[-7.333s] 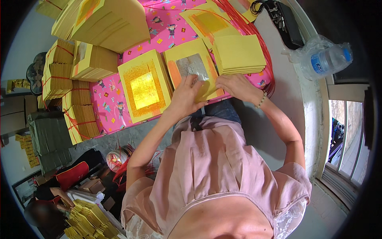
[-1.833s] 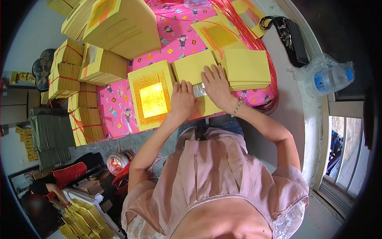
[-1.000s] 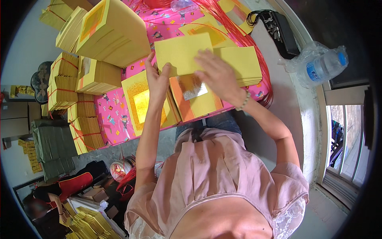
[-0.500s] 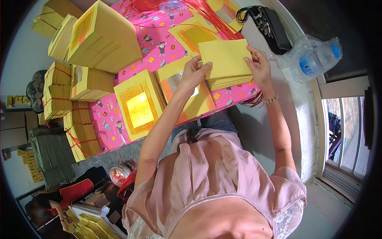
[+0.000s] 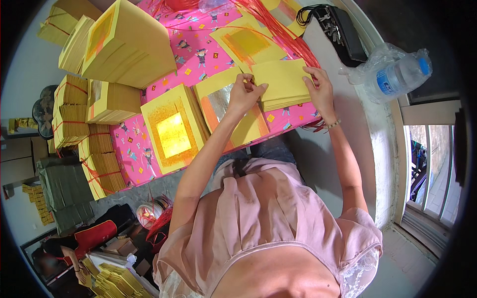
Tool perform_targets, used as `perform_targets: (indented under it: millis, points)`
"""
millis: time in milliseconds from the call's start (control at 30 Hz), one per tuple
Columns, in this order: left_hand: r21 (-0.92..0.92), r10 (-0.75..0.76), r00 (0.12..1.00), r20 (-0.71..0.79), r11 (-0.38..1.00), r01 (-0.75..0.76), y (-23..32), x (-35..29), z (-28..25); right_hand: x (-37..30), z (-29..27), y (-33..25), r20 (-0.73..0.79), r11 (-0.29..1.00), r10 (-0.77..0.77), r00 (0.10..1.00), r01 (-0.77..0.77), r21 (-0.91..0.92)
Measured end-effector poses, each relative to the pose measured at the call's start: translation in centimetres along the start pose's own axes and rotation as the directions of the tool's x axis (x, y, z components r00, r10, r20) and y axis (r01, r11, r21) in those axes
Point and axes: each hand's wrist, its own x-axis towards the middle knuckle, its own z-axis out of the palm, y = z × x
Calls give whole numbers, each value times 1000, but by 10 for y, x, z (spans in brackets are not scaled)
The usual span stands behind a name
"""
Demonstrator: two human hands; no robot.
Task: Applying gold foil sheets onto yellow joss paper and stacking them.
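A stack of plain yellow paper (image 5: 281,82) lies near the right end of the table, its layered front edge showing. My left hand (image 5: 247,93) is at its left side, thumb and forefinger curled in on the edge. Opposite, my right hand (image 5: 320,93) holds the right edge, its thumb near the top layer and its fingers around the far corner. Left of the stack is a yellow paper pile (image 5: 218,98) with a silver and orange panel, partly hidden by my left hand and forearm. Beyond lies yellow paper with an orange-gold panel (image 5: 247,41).
A pile with a shiny gold square (image 5: 174,134) sits on the pink patterned tablecloth (image 5: 131,144). Tall stacks (image 5: 129,49) and red-tied bundles (image 5: 102,171) line the left. Red cords (image 5: 278,30), a black pouch (image 5: 343,37) and a plastic bottle (image 5: 402,77) are to the right. Another person (image 5: 94,243) works lower left.
The top yellow paper, held slightly raised and tilted before, now lies down level on the stack. Both hands have come down with it and stay at its two sides.
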Motion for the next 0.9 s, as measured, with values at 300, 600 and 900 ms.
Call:
perform_targets:
  millis: [300, 600, 900]
  points:
    - [26, -55, 998, 15, 998, 54, 4, 1, -3, -22, -5, -47, 14, 913, -297, 955, 288, -290]
    - [-1, -64, 998, 15, 998, 64, 7, 2, -2, -25, -3, -39, 266, 835, -317, 910, 401, -377]
    - [-92, -119, 991, 65, 988, 125, 11, -7, 0, -22, -3, -43, 269, 831, -331, 904, 415, -371]
